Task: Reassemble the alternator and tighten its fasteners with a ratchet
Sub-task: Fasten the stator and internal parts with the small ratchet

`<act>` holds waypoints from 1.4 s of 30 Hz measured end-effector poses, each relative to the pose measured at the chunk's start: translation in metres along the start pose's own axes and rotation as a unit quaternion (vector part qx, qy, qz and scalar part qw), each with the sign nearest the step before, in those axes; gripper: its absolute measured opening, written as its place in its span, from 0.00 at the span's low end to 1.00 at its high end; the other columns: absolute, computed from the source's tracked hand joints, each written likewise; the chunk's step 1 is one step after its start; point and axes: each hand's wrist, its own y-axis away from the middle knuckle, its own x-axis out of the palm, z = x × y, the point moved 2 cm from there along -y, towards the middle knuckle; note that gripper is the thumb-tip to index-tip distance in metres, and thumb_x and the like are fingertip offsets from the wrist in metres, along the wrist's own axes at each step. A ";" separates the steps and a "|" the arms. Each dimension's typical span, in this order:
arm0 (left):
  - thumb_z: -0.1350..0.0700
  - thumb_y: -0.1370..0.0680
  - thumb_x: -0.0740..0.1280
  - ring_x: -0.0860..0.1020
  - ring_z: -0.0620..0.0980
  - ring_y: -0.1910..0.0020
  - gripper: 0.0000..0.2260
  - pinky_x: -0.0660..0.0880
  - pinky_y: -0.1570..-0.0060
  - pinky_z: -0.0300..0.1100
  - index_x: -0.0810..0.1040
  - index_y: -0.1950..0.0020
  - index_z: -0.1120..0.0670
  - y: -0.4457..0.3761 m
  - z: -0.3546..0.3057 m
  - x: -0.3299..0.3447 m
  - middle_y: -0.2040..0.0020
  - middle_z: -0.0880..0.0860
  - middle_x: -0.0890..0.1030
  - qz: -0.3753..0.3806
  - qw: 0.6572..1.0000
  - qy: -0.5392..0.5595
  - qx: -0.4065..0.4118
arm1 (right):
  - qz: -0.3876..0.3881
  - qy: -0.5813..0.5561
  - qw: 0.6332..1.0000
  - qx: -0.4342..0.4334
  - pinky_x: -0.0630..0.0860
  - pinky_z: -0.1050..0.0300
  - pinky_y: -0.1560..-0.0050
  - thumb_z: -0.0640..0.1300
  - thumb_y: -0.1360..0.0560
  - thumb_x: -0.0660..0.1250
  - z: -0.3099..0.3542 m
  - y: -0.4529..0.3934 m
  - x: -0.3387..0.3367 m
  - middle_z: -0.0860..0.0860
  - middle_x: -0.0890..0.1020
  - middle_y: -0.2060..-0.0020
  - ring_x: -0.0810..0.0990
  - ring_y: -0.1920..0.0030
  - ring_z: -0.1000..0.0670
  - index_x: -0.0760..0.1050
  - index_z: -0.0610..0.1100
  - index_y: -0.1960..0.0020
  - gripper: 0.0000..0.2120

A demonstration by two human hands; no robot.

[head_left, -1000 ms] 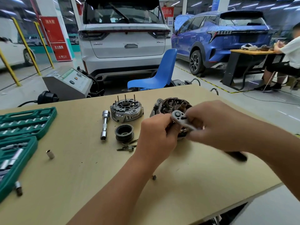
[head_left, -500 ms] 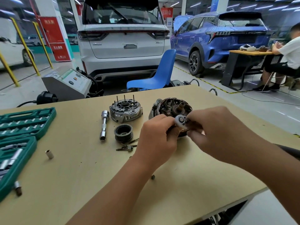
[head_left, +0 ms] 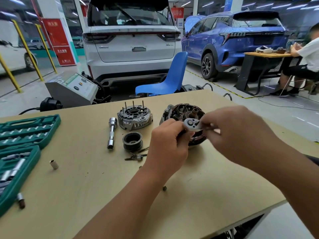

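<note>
The open alternator body with dark windings and a copper shaft lies on the wooden table. Just in front of it, both hands hold a ratchet: its round silver head shows between them. My right hand grips the handle, which is hidden. My left hand pinches under the head, and whatever it holds there is hidden. The silver rear housing with upright studs sits to the left. A black pulley lies in front of that housing.
A chrome extension bar, loose bolts, a small socket and a nut lie on the table. Green socket cases fill the left edge. A blue chair, parked cars and a seated person lie beyond.
The ratchet has swung: its handle, seen pointing right a second ago, is now hidden behind my right hand, which has risen and moved left. The head sits slightly higher.
</note>
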 end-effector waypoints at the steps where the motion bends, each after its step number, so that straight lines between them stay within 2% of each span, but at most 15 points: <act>1: 0.65 0.24 0.74 0.71 0.49 0.66 0.06 0.68 0.65 0.39 0.81 0.60 0.60 0.000 0.000 0.000 0.65 0.52 0.76 0.009 1.000 0.001 0.002 | -0.030 0.027 0.999 0.008 0.75 0.50 0.55 0.48 0.26 0.66 -0.001 -0.001 -0.004 0.54 0.81 0.59 0.78 0.54 0.44 0.80 0.54 0.53 0.05; 4: 0.63 0.23 0.74 0.69 0.48 0.67 0.09 0.67 0.66 0.42 0.80 0.62 0.59 0.000 -0.001 0.001 0.67 0.52 0.75 -0.003 1.000 -0.005 -0.006 | 0.025 -0.014 0.999 0.023 0.75 0.52 0.64 0.54 0.32 0.64 0.004 0.003 -0.004 0.54 0.80 0.65 0.79 0.61 0.46 0.78 0.53 0.59 0.07; 6: 0.62 0.23 0.74 0.68 0.48 0.68 0.11 0.66 0.67 0.43 0.79 0.64 0.59 -0.001 -0.001 0.003 0.69 0.51 0.74 -0.016 1.000 0.001 -0.010 | 0.090 -0.024 0.996 0.014 0.68 0.56 0.70 0.53 0.34 0.63 0.008 0.005 0.002 0.54 0.76 0.69 0.76 0.67 0.48 0.73 0.52 0.63 0.06; 8: 0.61 0.22 0.74 0.70 0.49 0.68 0.10 0.67 0.67 0.45 0.79 0.63 0.59 -0.003 0.003 0.003 0.69 0.51 0.75 -0.013 1.000 0.020 -0.013 | 0.055 0.022 0.998 0.026 0.69 0.55 0.66 0.50 0.31 0.65 0.005 -0.001 -0.002 0.54 0.78 0.65 0.77 0.62 0.47 0.75 0.54 0.60 0.02; 10: 0.60 0.22 0.73 0.72 0.51 0.68 0.09 0.69 0.66 0.47 0.80 0.62 0.59 -0.003 0.005 0.001 0.68 0.51 0.76 -0.002 1.000 0.025 -0.011 | -0.007 0.072 0.996 0.043 0.72 0.52 0.58 0.49 0.28 0.65 0.001 -0.005 -0.010 0.54 0.80 0.59 0.77 0.55 0.44 0.79 0.55 0.54 0.05; 15: 0.64 0.23 0.73 0.77 0.51 0.66 0.03 0.75 0.66 0.48 0.82 0.57 0.59 -0.003 0.004 0.000 0.65 0.50 0.80 0.022 0.998 0.056 -0.016 | 0.120 -0.047 0.991 0.038 0.75 0.51 0.68 0.53 0.34 0.67 0.014 -0.002 -0.005 0.53 0.77 0.70 0.78 0.66 0.46 0.76 0.49 0.63 0.08; 19: 0.64 0.24 0.73 0.78 0.50 0.65 0.01 0.76 0.63 0.47 0.83 0.53 0.59 -0.003 0.007 -0.002 0.63 0.49 0.81 0.052 0.996 0.070 -0.008 | 0.008 0.054 0.998 0.038 0.73 0.53 0.60 0.50 0.29 0.67 0.011 -0.008 -0.011 0.54 0.81 0.58 0.79 0.56 0.44 0.79 0.57 0.52 0.07; 23: 0.64 0.24 0.75 0.74 0.47 0.66 0.03 0.71 0.65 0.44 0.83 0.57 0.58 -0.003 0.006 -0.001 0.65 0.49 0.79 0.036 0.998 0.055 -0.001 | 0.136 -0.101 0.985 -0.029 0.79 0.45 0.63 0.47 0.34 0.70 0.020 -0.006 -0.009 0.55 0.79 0.66 0.79 0.63 0.49 0.76 0.53 0.53 0.10; 26: 0.62 0.23 0.75 0.72 0.46 0.67 0.04 0.69 0.65 0.42 0.83 0.57 0.58 -0.005 0.007 -0.001 0.66 0.47 0.77 0.036 0.998 0.056 -0.004 | 0.080 -0.067 0.995 -0.003 0.80 0.47 0.58 0.44 0.32 0.69 0.011 -0.014 -0.014 0.56 0.82 0.60 0.81 0.56 0.48 0.78 0.57 0.47 0.16; 28: 0.61 0.23 0.75 0.71 0.46 0.66 0.04 0.70 0.65 0.43 0.83 0.57 0.58 -0.005 0.007 -0.001 0.65 0.47 0.77 0.041 0.998 0.044 0.007 | 0.031 0.036 0.999 0.002 0.79 0.50 0.58 0.44 0.30 0.65 0.010 -0.013 -0.014 0.52 0.80 0.58 0.79 0.55 0.43 0.78 0.54 0.49 0.12; 31: 0.62 0.23 0.75 0.70 0.47 0.68 0.06 0.68 0.67 0.44 0.82 0.59 0.59 -0.004 0.009 -0.002 0.67 0.49 0.77 0.029 0.999 0.046 0.001 | 0.124 -0.024 0.992 -0.015 0.77 0.49 0.68 0.49 0.35 0.66 0.016 -0.006 -0.007 0.54 0.76 0.69 0.77 0.66 0.47 0.74 0.50 0.62 0.04; 33: 0.63 0.23 0.74 0.70 0.45 0.68 0.06 0.67 0.67 0.42 0.81 0.60 0.58 -0.003 0.009 -0.002 0.67 0.48 0.76 0.023 0.998 0.054 -0.013 | 0.125 -0.033 0.992 0.002 0.77 0.50 0.66 0.50 0.37 0.66 0.013 -0.007 -0.010 0.55 0.77 0.67 0.78 0.65 0.49 0.75 0.52 0.61 0.06; 36: 0.63 0.23 0.74 0.71 0.42 0.66 0.04 0.67 0.64 0.36 0.82 0.57 0.59 -0.003 0.007 -0.003 0.64 0.46 0.76 0.041 0.998 0.042 -0.008 | 0.041 0.043 0.998 0.023 0.77 0.51 0.58 0.46 0.32 0.66 0.005 -0.009 -0.017 0.54 0.78 0.61 0.77 0.55 0.45 0.79 0.56 0.53 0.10; 40: 0.63 0.23 0.73 0.71 0.45 0.67 0.05 0.69 0.66 0.41 0.82 0.58 0.60 -0.002 0.009 -0.002 0.66 0.47 0.76 0.020 0.998 0.052 -0.015 | 0.156 -0.060 0.986 -0.009 0.77 0.47 0.67 0.50 0.37 0.67 0.012 -0.002 -0.010 0.53 0.75 0.71 0.77 0.66 0.48 0.75 0.50 0.63 0.05; 42: 0.64 0.23 0.73 0.72 0.46 0.66 0.03 0.70 0.65 0.41 0.83 0.57 0.60 -0.002 0.010 -0.002 0.65 0.48 0.78 0.029 0.997 0.063 -0.014 | 0.112 -0.029 0.993 0.006 0.76 0.50 0.65 0.48 0.35 0.66 0.007 -0.005 -0.013 0.55 0.77 0.66 0.78 0.61 0.47 0.75 0.56 0.60 0.05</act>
